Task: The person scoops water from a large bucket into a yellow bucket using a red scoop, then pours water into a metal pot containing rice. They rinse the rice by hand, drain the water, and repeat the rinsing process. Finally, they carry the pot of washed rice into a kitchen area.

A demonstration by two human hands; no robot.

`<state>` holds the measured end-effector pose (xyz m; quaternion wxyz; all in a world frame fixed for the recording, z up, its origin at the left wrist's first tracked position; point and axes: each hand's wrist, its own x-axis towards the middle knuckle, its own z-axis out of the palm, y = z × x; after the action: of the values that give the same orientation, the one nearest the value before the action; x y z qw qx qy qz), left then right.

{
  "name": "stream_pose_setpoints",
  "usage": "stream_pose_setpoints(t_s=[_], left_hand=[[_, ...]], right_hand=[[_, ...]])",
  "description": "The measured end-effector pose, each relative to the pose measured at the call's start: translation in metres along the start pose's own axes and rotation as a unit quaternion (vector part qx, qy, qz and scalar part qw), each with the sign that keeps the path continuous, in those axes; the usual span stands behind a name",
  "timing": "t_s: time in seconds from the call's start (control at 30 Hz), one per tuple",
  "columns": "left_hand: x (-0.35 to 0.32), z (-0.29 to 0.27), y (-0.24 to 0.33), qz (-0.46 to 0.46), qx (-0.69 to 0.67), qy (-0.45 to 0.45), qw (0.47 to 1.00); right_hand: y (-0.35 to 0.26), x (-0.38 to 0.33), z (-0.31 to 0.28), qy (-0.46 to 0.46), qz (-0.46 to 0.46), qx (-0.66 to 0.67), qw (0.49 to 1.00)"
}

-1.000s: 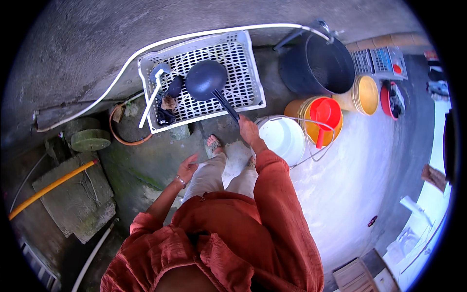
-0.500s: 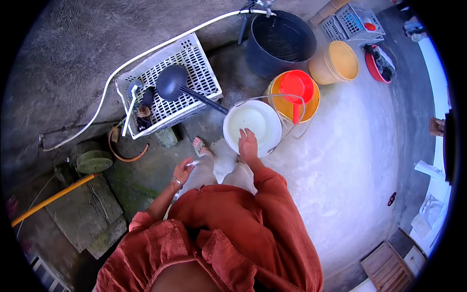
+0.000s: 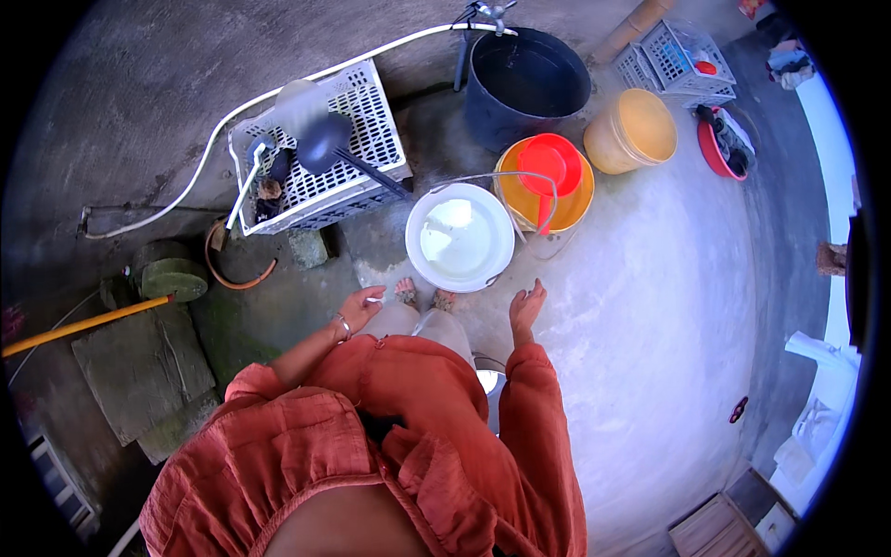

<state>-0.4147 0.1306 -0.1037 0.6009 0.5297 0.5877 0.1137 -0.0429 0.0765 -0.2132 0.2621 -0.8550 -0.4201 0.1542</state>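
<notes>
My left hand point(image 3: 359, 306), with a bracelet at the wrist, is above my left knee. Its curled fingers hold a small white thing point(image 3: 375, 299) whose kind I cannot make out. Fingers apart and holding nothing, my right hand point(image 3: 526, 308) hovers to the right of my knees. The nearest thing to it is a white bucket point(image 3: 414, 252) of water, standing beyond my feet with its wire handle tipped to the right. Behind that, a red dipper point(image 3: 549, 156) rests over a yellow bucket point(image 3: 587, 200).
Left of the bucket, a white slotted crate point(image 3: 376, 111) carries a dark long-handled scoop point(image 3: 325, 146) and a blurred pale patch point(image 3: 302, 107). A large dark tub point(image 3: 483, 116) stands by the wall under a tap point(image 3: 492, 13). A cream bucket point(image 3: 603, 139) is beside it. Another vessel point(image 3: 488, 379) shows by my right leg.
My right hand has left the white bucket's water and moved right and nearer. The left hand barely moved. A blurred pale patch now appears over the crate. The view has shifted slightly.
</notes>
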Motion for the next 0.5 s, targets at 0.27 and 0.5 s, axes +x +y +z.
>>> stream_pose_setpoints(t_s=[0.27,0.5], left_hand=[[-0.015,-0.016,-0.016,-0.037,-0.053,0.052,0.997],[-0.033,-0.003,-0.010,-0.044,-0.038,0.116,0.992]], right_hand=[[-0.021,0.078,0.023,-0.001,-0.019,0.055,0.998],[-0.084,0.147,0.005,0.051,-0.147,-0.058,0.986]])
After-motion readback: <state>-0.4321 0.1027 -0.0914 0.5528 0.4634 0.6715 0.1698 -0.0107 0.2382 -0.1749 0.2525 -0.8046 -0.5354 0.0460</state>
